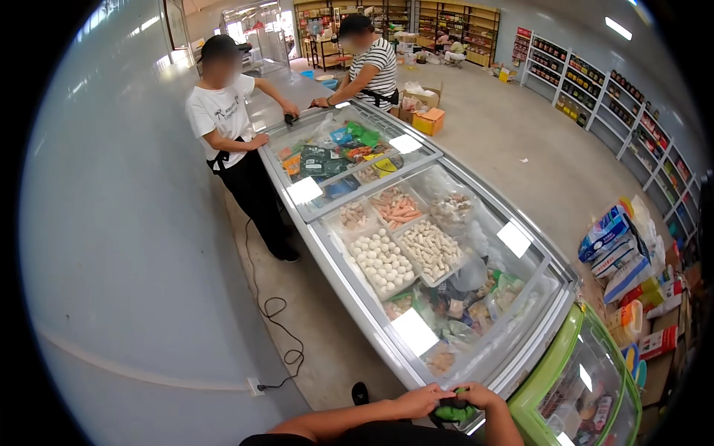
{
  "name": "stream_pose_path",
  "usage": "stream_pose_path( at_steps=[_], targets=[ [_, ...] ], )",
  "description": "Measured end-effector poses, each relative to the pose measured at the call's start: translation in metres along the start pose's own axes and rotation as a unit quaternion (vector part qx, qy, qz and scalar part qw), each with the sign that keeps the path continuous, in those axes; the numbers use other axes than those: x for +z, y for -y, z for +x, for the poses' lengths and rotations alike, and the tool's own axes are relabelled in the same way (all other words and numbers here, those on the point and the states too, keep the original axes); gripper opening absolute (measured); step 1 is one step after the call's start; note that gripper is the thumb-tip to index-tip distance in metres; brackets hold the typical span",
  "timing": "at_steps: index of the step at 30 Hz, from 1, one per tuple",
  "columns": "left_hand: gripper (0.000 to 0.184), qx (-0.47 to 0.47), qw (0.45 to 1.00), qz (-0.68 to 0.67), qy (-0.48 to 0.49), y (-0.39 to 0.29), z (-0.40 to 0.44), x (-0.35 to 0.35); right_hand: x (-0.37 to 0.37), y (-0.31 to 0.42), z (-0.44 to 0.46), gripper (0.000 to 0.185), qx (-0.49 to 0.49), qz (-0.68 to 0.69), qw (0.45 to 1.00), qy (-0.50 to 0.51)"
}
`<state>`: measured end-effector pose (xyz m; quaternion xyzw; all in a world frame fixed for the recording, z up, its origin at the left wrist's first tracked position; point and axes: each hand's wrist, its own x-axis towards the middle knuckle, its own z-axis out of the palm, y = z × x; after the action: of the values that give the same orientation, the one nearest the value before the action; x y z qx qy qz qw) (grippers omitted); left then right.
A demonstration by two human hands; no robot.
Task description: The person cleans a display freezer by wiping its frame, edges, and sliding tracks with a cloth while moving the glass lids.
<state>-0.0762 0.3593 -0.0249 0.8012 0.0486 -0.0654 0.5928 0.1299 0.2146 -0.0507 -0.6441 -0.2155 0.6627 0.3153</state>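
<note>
At the near end of the long chest freezer [327,260], my left hand [420,402] reaches in from the left, its fingers closed on a small black-and-green thing [455,407]. My right hand [482,396] curls round the other side of it, so the two hands nearly meet. The thing is partly covered by my fingers, and its kind cannot be made out. Through the freezer's sliding glass lid I see white balls [381,260] in a tray, pale short rolls [430,249], pinkish sausage-like pieces [396,206] and several bagged foods.
Two people [223,111] [364,67] stand at the freezer's far end, hands on its edge. A green-framed freezer [532,394] adjoins on the right. A black cable [279,320] runs along the floor at left. Packages [617,245] pile at right, before stocked shelves [602,97].
</note>
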Motion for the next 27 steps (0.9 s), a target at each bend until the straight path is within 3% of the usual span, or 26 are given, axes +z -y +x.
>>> stream_pose_path(
  at_steps=[2, 3, 6, 8, 10, 11, 12, 13, 15, 16, 21, 22, 23, 27],
  targets=[
    [0.054, 0.029, 0.999, -0.037, -0.028, 0.007, 0.013, 0.010, 0.001, 0.029, -0.022, 0.035, -0.015, 0.180, 0.983, 0.043],
    [0.052, 0.008, 0.997, -0.080, -0.011, 0.002, 0.016, 0.007, -0.001, 0.031, -0.026, 0.037, -0.041, 0.172, 0.983, 0.047],
    [0.048, 0.023, 0.999, -0.043, 0.023, 0.003, 0.030, -0.006, -0.015, 0.020, -0.035, 0.045, -0.101, 0.143, 0.984, 0.003],
    [0.045, 0.025, 0.999, -0.042, 0.015, -0.001, 0.036, -0.008, -0.021, 0.021, -0.046, 0.048, -0.091, 0.184, 0.979, 0.014],
    [0.041, 0.049, 0.998, -0.019, -0.017, -0.007, 0.039, -0.009, -0.026, 0.020, -0.053, 0.048, -0.116, 0.158, 0.980, 0.015],
    [0.035, 0.105, 0.993, 0.003, -0.057, -0.002, 0.042, -0.007, -0.029, 0.024, -0.058, 0.044, -0.127, 0.170, 0.977, 0.014],
    [0.032, 0.092, 0.986, 0.043, -0.132, 0.008, 0.040, -0.002, -0.037, 0.010, -0.054, 0.043, -0.171, 0.166, 0.971, 0.006],
    [0.030, -0.020, 0.986, 0.011, -0.164, -0.008, 0.035, -0.009, -0.043, 0.008, -0.060, 0.045, -0.149, 0.196, 0.969, -0.006],
    [0.031, -0.026, 0.970, 0.077, -0.228, 0.012, 0.017, -0.011, -0.036, 0.022, -0.093, 0.043, -0.103, 0.256, 0.958, -0.072],
    [0.027, -0.065, 0.968, 0.056, -0.235, -0.001, 0.012, -0.020, -0.040, 0.031, -0.105, 0.040, -0.080, 0.228, 0.965, -0.101],
    [0.026, -0.061, 0.953, 0.103, -0.278, -0.006, 0.004, 0.005, -0.061, 0.000, -0.121, 0.029, -0.089, -0.116, 0.987, -0.061],
    [0.026, -0.060, 0.952, 0.115, -0.276, -0.007, 0.003, 0.019, -0.058, -0.008, -0.123, 0.029, -0.084, -0.115, 0.988, -0.059],
    [0.027, -0.063, 0.958, 0.101, -0.260, 0.010, 0.016, -0.024, -0.059, 0.033, -0.085, 0.029, -0.070, -0.192, 0.978, -0.032],
    [0.028, -0.053, 0.963, 0.129, -0.230, 0.000, 0.026, -0.020, -0.036, 0.040, -0.057, 0.032, -0.072, -0.367, 0.927, 0.007]
  ],
)
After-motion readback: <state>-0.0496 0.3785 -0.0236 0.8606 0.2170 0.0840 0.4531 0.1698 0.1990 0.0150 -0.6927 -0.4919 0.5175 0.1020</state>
